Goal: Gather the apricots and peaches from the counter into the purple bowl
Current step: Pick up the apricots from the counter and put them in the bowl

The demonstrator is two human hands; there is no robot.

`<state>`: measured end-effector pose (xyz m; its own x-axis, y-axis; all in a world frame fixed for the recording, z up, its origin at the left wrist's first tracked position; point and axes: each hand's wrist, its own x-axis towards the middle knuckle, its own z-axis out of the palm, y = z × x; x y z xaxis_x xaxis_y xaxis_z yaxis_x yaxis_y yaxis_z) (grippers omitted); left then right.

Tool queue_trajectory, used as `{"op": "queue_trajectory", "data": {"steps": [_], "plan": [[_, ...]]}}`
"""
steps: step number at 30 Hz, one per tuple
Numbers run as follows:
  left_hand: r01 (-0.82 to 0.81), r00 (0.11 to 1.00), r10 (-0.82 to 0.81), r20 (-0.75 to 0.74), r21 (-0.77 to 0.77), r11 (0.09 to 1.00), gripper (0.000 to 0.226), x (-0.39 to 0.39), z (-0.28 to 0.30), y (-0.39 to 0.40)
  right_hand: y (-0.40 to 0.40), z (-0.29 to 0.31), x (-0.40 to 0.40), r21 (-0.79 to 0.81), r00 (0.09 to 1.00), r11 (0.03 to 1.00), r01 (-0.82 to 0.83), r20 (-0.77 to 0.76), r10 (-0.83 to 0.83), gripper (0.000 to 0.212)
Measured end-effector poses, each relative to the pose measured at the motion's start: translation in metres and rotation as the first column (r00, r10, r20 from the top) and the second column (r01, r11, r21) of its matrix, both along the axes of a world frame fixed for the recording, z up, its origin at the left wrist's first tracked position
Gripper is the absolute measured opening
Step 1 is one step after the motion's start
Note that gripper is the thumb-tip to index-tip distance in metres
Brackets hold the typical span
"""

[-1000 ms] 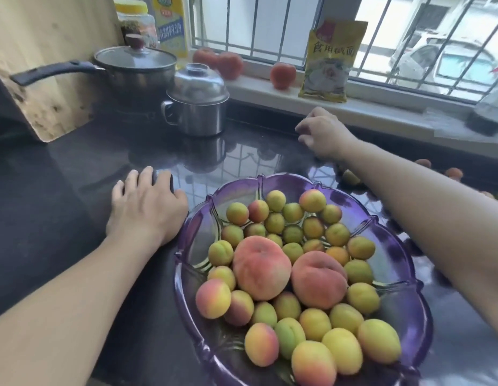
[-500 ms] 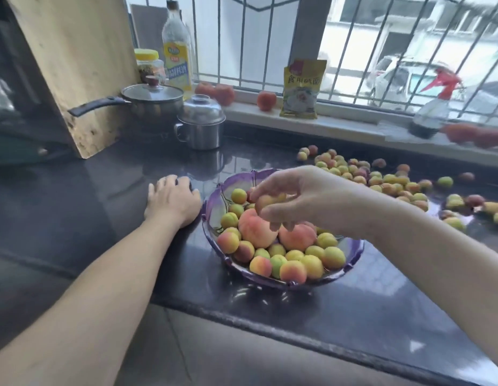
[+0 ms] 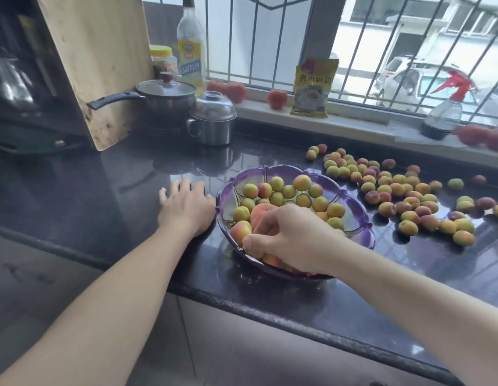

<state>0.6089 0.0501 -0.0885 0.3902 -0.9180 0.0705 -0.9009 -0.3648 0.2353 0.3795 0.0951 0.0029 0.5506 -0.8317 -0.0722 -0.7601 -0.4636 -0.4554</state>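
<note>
1. Purple bowl [image 3: 351, 201], scalloped and translucent, sits near the front edge of the dark table [image 3: 103, 185], probably so both arms reach it easily; its near rim lies close to the drop.
2. Right hand [image 3: 291, 240] is down inside the bowl's near side, fingers curled among the fruit. Whether it grips an apricot or has let one go, I cannot tell.
3. Left hand [image 3: 186, 208] rests flat on the table, fingers spread, touching the bowl's left rim, likely steadying it.
4. Gathered fruit [image 3: 288, 190] fills much of the bowl, with a peach [image 3: 260, 211] beside the right hand.
5. Loose apricots [image 3: 395, 190] crowd the table right of the bowl, so much is left to gather.
6. Open table lies left; a steel pot [image 3: 213, 121] stands well behind.
</note>
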Motion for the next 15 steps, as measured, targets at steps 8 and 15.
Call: {"op": "queue_trajectory", "data": {"steps": [8, 15], "plan": [[-0.006, 1.0, 0.006, -0.009, -0.013, 1.0, 0.038, 0.0, 0.002, 0.001, -0.005, -0.002, -0.003, -0.048, 0.997, 0.998, -0.038, 0.06, 0.041, 0.016], [-0.006, 1.0, 0.006, 0.012, -0.02, 1.0, 0.037, 0.0, 0.003, 0.003, -0.024, 0.015, -0.022, -0.108, 0.973, 0.992, 0.065, 0.228, -0.039, 0.017]]}}
